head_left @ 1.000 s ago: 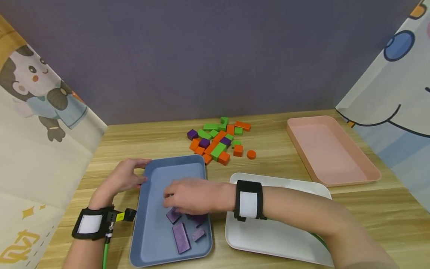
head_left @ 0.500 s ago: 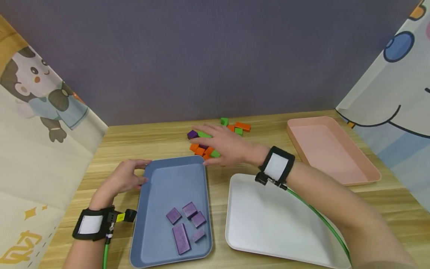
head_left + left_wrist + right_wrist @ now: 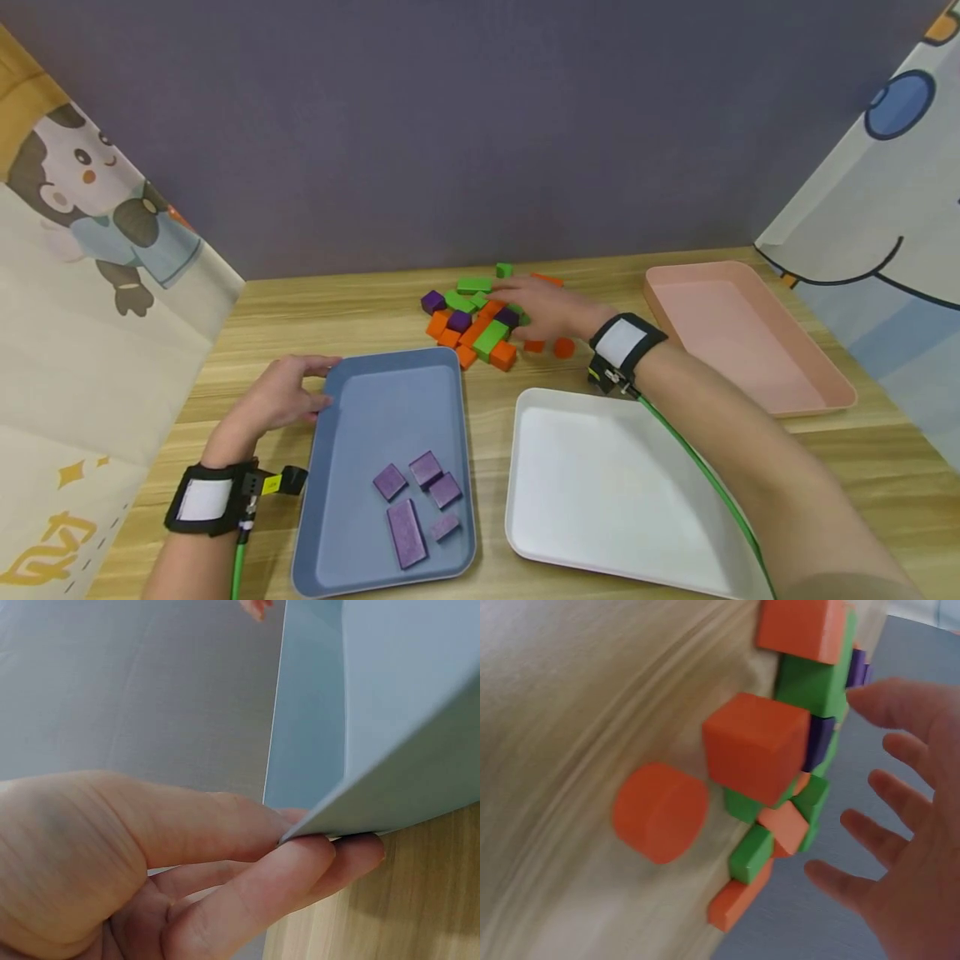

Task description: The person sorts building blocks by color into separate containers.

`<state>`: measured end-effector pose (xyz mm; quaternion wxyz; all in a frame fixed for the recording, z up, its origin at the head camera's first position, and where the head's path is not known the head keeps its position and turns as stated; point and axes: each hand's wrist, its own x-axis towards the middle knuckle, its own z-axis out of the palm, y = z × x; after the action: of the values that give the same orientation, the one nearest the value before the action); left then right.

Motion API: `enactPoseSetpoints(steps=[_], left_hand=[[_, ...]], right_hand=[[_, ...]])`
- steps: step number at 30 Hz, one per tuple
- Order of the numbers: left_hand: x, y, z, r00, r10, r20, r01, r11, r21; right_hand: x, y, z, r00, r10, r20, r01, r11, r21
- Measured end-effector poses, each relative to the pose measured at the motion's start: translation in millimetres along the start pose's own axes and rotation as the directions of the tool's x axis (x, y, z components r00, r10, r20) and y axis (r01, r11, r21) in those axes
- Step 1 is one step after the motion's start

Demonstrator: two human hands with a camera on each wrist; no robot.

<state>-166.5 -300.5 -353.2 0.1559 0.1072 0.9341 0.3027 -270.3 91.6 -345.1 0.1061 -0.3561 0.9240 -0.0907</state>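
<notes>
My left hand [image 3: 276, 392] holds the far left corner of a blue tray [image 3: 384, 408], its rim between thumb and fingers in the left wrist view. Several purple blocks lie in the tray's near part, among them a long purple block [image 3: 406, 533]. Over the right side of a heap of loose blocks, my right hand [image 3: 553, 308] hovers with fingers spread and nothing held. That heap mixes orange, green and purple pieces, such as a green block [image 3: 491, 340] and a purple block [image 3: 432, 302]. The right wrist view shows an orange cube [image 3: 754, 750] and an orange disc [image 3: 660, 814] close by.
A white tray [image 3: 592, 492] lies to the right of the blue one, partly under my right forearm. Farther right is a pink tray [image 3: 742, 333]. A dark grey wall [image 3: 480, 142] closes off the table's far side, with printed cloth at both sides.
My right hand has left the purple blocks in the blue tray, gone over the heap at the back, then shifted right across it. The left hand has stayed at the tray's corner.
</notes>
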Motion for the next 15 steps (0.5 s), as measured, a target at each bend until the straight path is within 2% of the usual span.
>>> enactPoseSetpoints(steps=[6, 15], left_hand=[[0.3, 1.7, -0.1, 1.0, 0.004, -0.004, -0.004, 1.0, -0.001], [-1.1, 4.4, 1.4, 1.0, 0.01, -0.002, -0.01, 1.0, -0.003]], right_hand=[[3.6, 5.1, 8.0, 0.999, -0.029, 0.016, 0.029, 0.999, -0.017], [4.7, 1.7, 15.3, 1.0, 0.005, -0.006, -0.005, 0.997, -0.071]])
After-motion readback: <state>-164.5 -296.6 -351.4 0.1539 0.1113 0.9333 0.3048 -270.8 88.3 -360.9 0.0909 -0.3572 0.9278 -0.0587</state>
